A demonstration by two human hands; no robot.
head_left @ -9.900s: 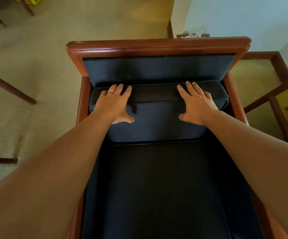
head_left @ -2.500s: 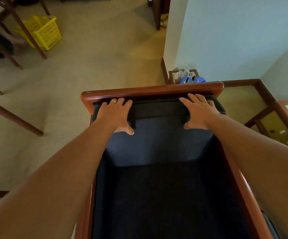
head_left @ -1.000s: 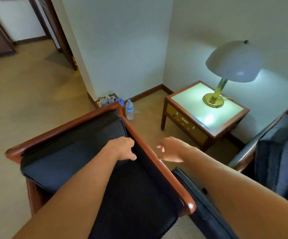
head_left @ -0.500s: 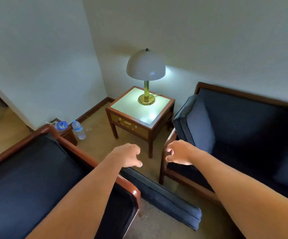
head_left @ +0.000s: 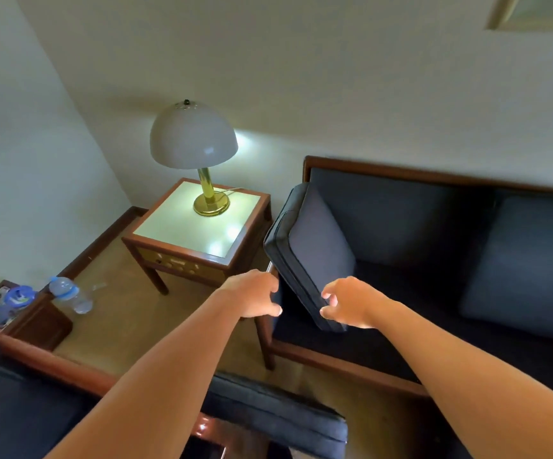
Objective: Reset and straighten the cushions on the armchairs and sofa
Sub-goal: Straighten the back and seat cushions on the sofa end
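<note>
A dark blue cushion stands on edge, leaning against the left arm of the wood-framed sofa. My left hand hovers just left of its lower corner, fingers curled, holding nothing. My right hand is just right of that corner, fingers spread and empty. A second back cushion rests further right on the sofa. Another dark blue cushion lies on the carpet between the sofa and the armchair at lower left.
A wooden side table with a lit domed lamp fills the corner. A water bottle stands on the carpet beside a small wooden bin holding blue items.
I have turned from the armchair, where both hands pressed its back cushion, to the sofa. Both hands have moved forward close to the upright cushion's lower corner.
</note>
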